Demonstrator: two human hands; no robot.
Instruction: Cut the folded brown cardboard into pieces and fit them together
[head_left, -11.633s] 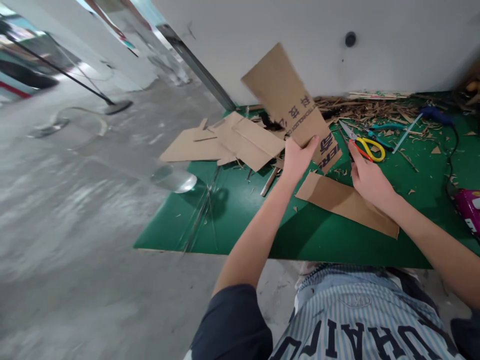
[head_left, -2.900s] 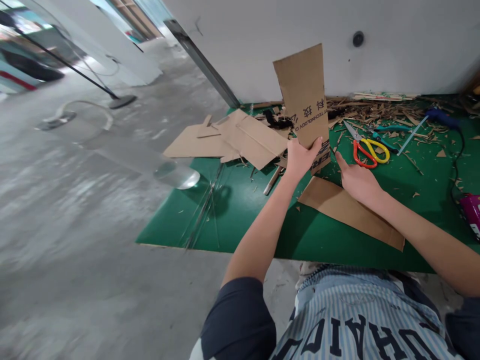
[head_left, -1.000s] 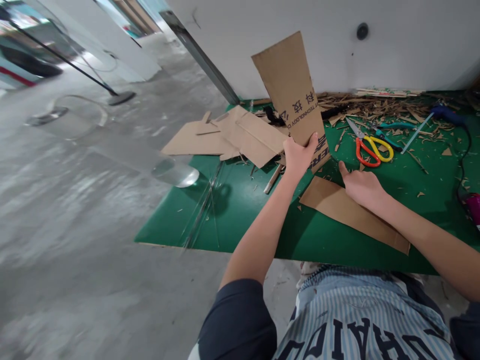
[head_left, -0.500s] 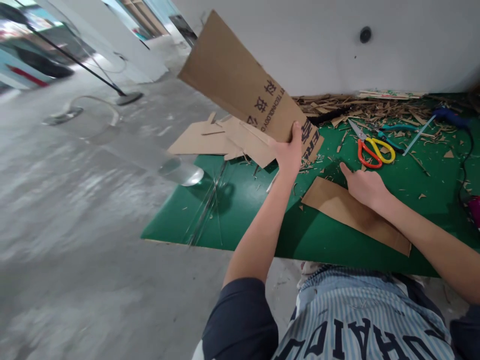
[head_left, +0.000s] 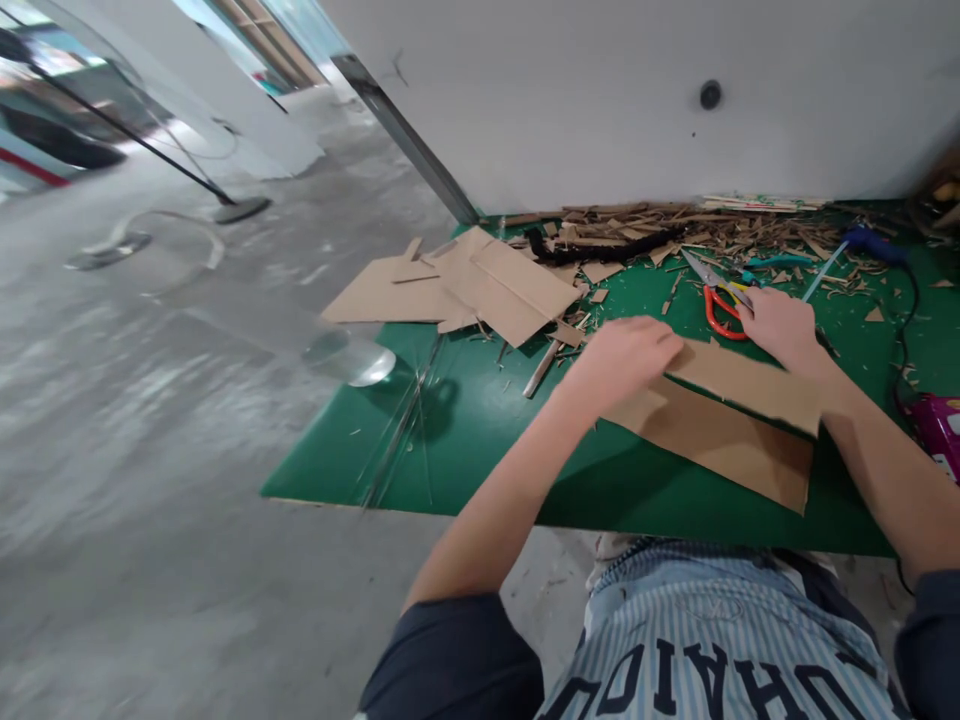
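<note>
My left hand [head_left: 626, 360] is closed on the left end of a brown cardboard piece [head_left: 757, 385], seen at a low tilt. Beneath it a second cardboard strip [head_left: 735, 450] lies flat on the green tabletop [head_left: 465, 440]. My right hand [head_left: 780, 325] has its fingers curled over the handles of the scissors [head_left: 721, 315], covering most of the yellow loop. The red loop and the blades still show, pointing to the back left. A small grey shape by the right fingertips is too unclear to name.
Cardboard offcuts [head_left: 517, 290] lie to the left, with scraps [head_left: 735, 225] heaped along the wall. A black strip [head_left: 622, 247], teal-handled pliers [head_left: 784, 261] and a blue glue gun [head_left: 874, 243] lie behind. Thin clear rods [head_left: 405, 420] cross the left edge.
My left hand has lowered the raised, printed cardboard from the back left to above the strip. My right hand has moved back and right, from pointing over the strip to the scissors.
</note>
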